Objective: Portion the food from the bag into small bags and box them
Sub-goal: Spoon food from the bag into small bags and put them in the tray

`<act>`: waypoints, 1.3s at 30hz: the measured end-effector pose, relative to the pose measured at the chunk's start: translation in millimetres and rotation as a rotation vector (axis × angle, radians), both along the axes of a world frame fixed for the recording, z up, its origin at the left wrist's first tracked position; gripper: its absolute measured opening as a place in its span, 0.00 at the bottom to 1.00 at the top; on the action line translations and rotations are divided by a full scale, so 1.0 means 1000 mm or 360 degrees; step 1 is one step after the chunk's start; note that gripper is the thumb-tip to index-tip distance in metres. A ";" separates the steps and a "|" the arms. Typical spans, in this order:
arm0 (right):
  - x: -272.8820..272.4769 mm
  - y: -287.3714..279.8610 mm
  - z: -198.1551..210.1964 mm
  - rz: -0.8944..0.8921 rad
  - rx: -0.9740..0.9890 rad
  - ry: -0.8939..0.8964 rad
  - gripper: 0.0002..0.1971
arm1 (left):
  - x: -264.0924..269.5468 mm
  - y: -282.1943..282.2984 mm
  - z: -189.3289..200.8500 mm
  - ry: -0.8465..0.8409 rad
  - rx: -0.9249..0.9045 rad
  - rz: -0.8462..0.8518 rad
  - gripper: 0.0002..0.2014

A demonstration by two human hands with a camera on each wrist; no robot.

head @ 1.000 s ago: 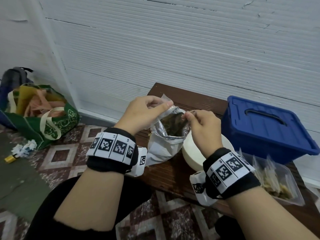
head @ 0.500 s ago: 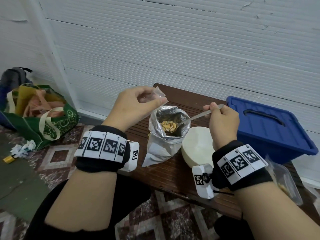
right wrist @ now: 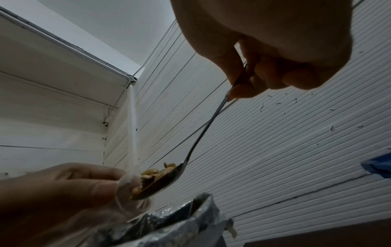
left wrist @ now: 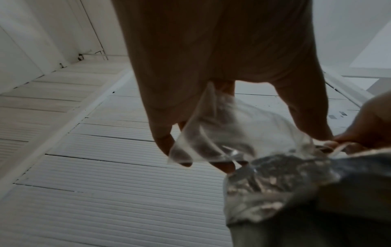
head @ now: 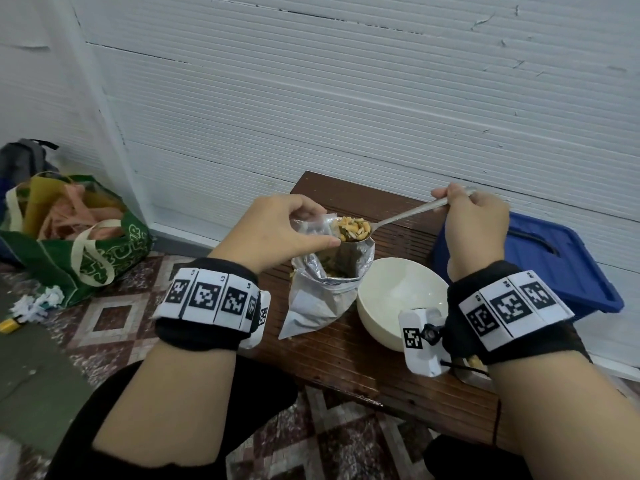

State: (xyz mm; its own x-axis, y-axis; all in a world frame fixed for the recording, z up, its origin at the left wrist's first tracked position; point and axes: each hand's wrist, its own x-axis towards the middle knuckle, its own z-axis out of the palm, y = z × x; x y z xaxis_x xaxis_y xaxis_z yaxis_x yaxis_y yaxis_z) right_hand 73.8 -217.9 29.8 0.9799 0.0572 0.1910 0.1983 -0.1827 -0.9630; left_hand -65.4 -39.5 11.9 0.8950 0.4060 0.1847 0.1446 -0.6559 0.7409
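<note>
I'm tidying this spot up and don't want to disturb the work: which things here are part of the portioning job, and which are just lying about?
Part of the job:
- small clear bag, in the left hand
- spoon of food, in the right hand
- foil bag
- blue box

Lying about:
- white bowl, looks empty
- green tote bag
- crumpled paper on the floor

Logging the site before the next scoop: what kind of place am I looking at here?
Probably a home corner or porch, not a kitchen. A low wooden bench serves as the worktop, standing on a patterned tile floor against a white ribbed wall, with a green shopping bag left on the floor.
</note>
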 end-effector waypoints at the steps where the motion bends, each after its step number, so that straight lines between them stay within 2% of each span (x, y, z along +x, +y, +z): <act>1: -0.001 0.002 0.001 0.0018 -0.0013 0.0004 0.16 | 0.001 -0.001 -0.001 0.0013 -0.0003 -0.0005 0.22; 12: -0.008 0.023 0.006 0.0187 -0.0034 -0.0026 0.18 | 0.009 -0.006 -0.010 -0.0028 -0.0066 -0.0010 0.23; 18: -0.021 0.027 0.009 0.0425 0.0091 -0.0316 0.16 | 0.013 -0.012 -0.012 -0.0172 -0.0077 0.0049 0.14; 24: -0.027 0.018 0.016 0.0585 0.0196 -0.0681 0.11 | 0.011 -0.002 -0.014 -0.0330 -0.0368 0.0224 0.11; 28: -0.026 0.011 0.018 0.0465 0.0371 -0.0773 0.11 | 0.010 0.003 -0.017 -0.0404 -0.0543 0.0260 0.14; 33: -0.017 0.004 0.009 0.0209 0.0466 -0.0661 0.12 | 0.009 0.003 -0.016 -0.0446 -0.0742 0.0233 0.16; 36: -0.019 0.003 0.001 0.0202 0.0241 -0.0644 0.13 | 0.010 0.004 -0.016 -0.0396 -0.0734 0.0222 0.17; 39: -0.025 0.006 -0.013 0.0414 -0.0139 -0.0757 0.11 | 0.013 0.005 -0.019 -0.0311 -0.0646 0.0192 0.14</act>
State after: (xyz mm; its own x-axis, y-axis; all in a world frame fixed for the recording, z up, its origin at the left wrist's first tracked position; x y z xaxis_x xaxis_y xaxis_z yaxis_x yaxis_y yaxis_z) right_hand 48.7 -211.6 17.0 0.7382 0.3215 0.5931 0.6573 -0.1447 -0.7396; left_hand -52.8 -34.7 -6.6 0.8012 0.5793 0.1497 0.0344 -0.2943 0.9551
